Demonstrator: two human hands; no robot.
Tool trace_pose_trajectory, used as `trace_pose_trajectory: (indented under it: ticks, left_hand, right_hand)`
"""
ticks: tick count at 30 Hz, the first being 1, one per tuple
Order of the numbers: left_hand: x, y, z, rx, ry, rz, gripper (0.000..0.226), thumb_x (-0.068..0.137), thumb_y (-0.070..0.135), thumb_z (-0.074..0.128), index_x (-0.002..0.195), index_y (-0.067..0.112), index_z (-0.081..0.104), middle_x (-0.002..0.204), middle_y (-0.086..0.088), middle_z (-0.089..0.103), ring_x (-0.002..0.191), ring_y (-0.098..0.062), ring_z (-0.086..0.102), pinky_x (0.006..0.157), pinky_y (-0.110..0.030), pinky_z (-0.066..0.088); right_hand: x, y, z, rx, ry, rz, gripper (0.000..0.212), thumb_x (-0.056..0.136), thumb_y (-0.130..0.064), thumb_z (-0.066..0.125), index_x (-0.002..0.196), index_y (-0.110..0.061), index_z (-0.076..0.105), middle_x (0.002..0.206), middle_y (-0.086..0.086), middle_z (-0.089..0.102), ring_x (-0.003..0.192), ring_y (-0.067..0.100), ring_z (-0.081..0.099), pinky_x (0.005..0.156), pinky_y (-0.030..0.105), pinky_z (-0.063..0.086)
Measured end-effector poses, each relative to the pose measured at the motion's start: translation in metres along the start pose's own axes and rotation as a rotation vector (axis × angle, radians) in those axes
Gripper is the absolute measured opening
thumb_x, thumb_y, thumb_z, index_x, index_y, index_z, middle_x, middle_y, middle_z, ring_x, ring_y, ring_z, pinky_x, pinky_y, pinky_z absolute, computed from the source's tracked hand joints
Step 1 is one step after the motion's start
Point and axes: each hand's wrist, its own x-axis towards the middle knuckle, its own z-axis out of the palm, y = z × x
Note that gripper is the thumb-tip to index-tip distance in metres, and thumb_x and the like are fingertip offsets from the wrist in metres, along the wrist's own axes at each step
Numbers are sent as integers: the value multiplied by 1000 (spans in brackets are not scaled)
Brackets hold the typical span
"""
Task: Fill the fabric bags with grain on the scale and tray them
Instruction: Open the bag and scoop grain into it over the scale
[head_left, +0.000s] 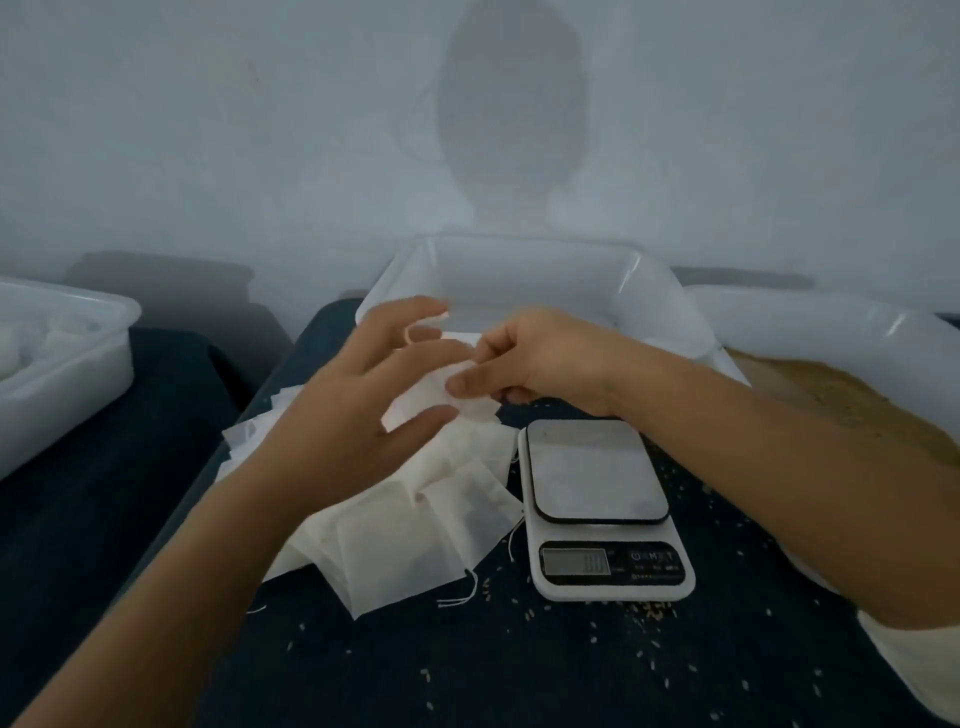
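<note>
A small white fabric bag (434, 395) is held up above the table between both hands. My right hand (540, 358) pinches its upper right edge. My left hand (363, 395) has spread fingers against the bag's left side, thumb below it. Beneath lies a loose pile of several empty fabric bags (415, 525) with drawstrings. To the right of the pile stands a white digital scale (602, 506) with nothing on its platform. Brown grain (841, 400) fills a white tub (831, 322) at the right.
A white tray (519, 260) stands behind the hands against the wall. Another translucent tub (62, 364) with white filled bags sits at the far left. Loose grains are scattered over the dark cloth (519, 665) around the scale.
</note>
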Motion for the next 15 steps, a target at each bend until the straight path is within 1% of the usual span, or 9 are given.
trace_pose_trajectory:
  ticks: [2,3,5,7,9,10,12,13,15]
  left_hand:
    - [12,5,10,51,-6,28,33,86,36,53,111,17,62,129,-5,48,102,-17,57,79,-29,53]
    - [17,8,14,74,3,41,33,86,36,54,107,14,65,124,-5,53,94,-18,60,72,-31,54]
    - [27,12,22,121,2,62,34,86,38,59,100,9,68,113,-7,59,81,-18,62,65,-30,54]
    - [37,15,28,173,-44,24,38,82,41,61,101,8,68,106,-6,60,77,-20,61,61,-31,53]
    - [45,19,34,182,-92,-29,48,79,50,56,108,13,66,101,-2,58,80,-18,56,61,-30,49]
    - [49,21,36,158,-114,-50,52,78,56,50,109,16,65,99,1,56,82,-14,52,63,-27,44]
    - [58,25,41,32,-165,-118,56,75,65,42,103,22,65,96,6,51,81,-9,46,66,-23,38]
    - [62,25,42,-59,-196,-171,52,73,66,44,98,25,65,95,8,49,80,-8,47,67,-23,39]
    - [69,25,46,-183,-267,-254,34,72,61,53,91,33,60,95,13,45,82,-4,50,72,-23,46]
  right_hand:
    - [-9,5,-13,8,5,11,29,73,-24,82,48,-27,67,52,-12,59,48,-2,52,53,16,41]
    - [-14,7,-18,11,14,19,27,72,-24,82,49,-26,67,53,-11,59,50,-1,53,53,16,43]
    - [-23,13,-29,64,49,38,20,70,-25,81,55,-23,68,57,-10,62,53,-1,57,52,14,46]
    - [-30,19,-37,139,99,47,12,74,-25,77,68,-20,68,61,-10,65,57,-2,60,51,12,46]
    - [-36,24,-44,105,154,36,9,83,-25,72,79,-17,69,65,-10,68,61,-1,64,53,11,47]
    - [-38,26,-46,59,172,20,9,85,-26,70,82,-17,70,67,-11,68,64,-1,64,55,11,47]
    - [-43,27,-48,-13,181,-13,7,86,-25,69,85,-18,70,69,-13,69,66,-3,65,58,10,47]
    - [-44,27,-49,-30,184,-24,6,86,-25,70,85,-18,69,68,-13,69,66,-3,64,59,9,47]
    - [-47,28,-49,-50,207,-41,5,85,-21,71,83,-18,68,67,-12,68,64,-3,64,57,9,46]
